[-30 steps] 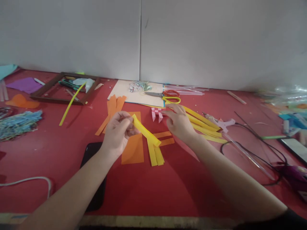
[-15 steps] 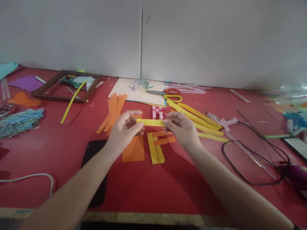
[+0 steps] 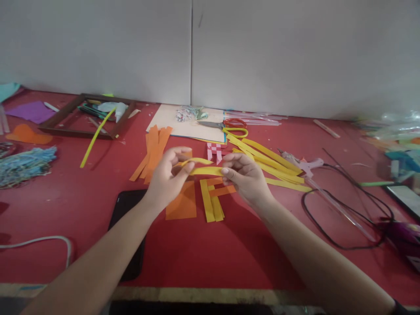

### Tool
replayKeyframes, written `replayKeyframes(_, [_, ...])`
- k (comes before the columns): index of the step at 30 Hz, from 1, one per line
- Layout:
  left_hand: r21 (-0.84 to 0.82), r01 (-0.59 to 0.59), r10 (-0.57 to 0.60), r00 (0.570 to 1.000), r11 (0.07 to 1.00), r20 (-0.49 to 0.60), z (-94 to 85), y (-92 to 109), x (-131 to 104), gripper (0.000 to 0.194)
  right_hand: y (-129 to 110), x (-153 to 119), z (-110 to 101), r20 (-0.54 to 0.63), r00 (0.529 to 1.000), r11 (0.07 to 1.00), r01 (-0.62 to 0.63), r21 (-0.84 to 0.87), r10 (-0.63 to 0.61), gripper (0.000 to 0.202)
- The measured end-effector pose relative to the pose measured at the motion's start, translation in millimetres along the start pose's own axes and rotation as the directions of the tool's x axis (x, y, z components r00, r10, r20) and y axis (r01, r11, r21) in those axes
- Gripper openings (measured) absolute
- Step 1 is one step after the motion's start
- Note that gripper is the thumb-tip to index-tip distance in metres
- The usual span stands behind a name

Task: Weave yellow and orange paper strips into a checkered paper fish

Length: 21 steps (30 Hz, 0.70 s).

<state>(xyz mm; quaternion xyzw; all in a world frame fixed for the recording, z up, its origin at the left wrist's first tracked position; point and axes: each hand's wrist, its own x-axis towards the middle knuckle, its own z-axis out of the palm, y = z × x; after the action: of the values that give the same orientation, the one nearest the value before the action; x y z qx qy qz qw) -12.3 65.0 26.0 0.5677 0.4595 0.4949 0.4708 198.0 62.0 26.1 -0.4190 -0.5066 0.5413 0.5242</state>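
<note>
A yellow paper strip [image 3: 207, 171] stretches between my two hands, above the red table. My left hand [image 3: 171, 174] pinches its left end, where a second yellow length curves away behind the front one. At the other end, the thumb and fingers of my right hand [image 3: 243, 176] grip the strip. Just below lie folded yellow strips [image 3: 206, 202] with orange strips [image 3: 225, 190] crossing them. An orange paper piece [image 3: 181, 201] lies under my left hand. Beyond the hands sits a small pink-and-red checkered woven paper piece [image 3: 214, 152].
Orange strips [image 3: 154, 151] lie behind my left hand, and long yellow strips [image 3: 278, 162] behind my right. Scissors [image 3: 226, 127] rest near a cream sheet [image 3: 160, 120]. A glue gun [image 3: 306, 166] with a black cable is at right. A black phone [image 3: 126, 210] lies by my left forearm.
The yellow strip was flat and single-looking between my hands; now its two lengths have parted, the rear one curving up from my left fingers. The view has shifted slightly.
</note>
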Motion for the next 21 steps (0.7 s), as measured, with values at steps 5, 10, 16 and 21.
replayKeyframes(5, [0.204,-0.108,0.168,0.937,0.973,-0.308,-5.6,-8.8,3.6,0.056,5.1,0.3,-4.2,-0.040,0.996,0.971,0.070,-0.227,-0.081,0.024])
replayKeyframes(10, [0.685,-0.423,0.626,0.778,0.593,-0.061,-1.5,2.3,-4.2,0.061,13.2,-5.5,-3.1,0.015,0.971,0.833,0.212,-0.511,-0.238,0.012])
replayKeyframes(16, [0.552,-0.618,0.428,0.786,0.559,0.446,8.6,7.1,-10.9,0.034,8.9,-13.9,3.3,0.198,0.878,0.668,0.462,-0.583,-0.435,0.020])
replayKeyframes(21, [0.553,-0.515,0.372,0.857,0.654,0.358,4.9,5.2,-7.2,0.016,6.8,-14.0,5.9,0.098,0.934,0.828,0.350,-0.439,-0.343,0.013])
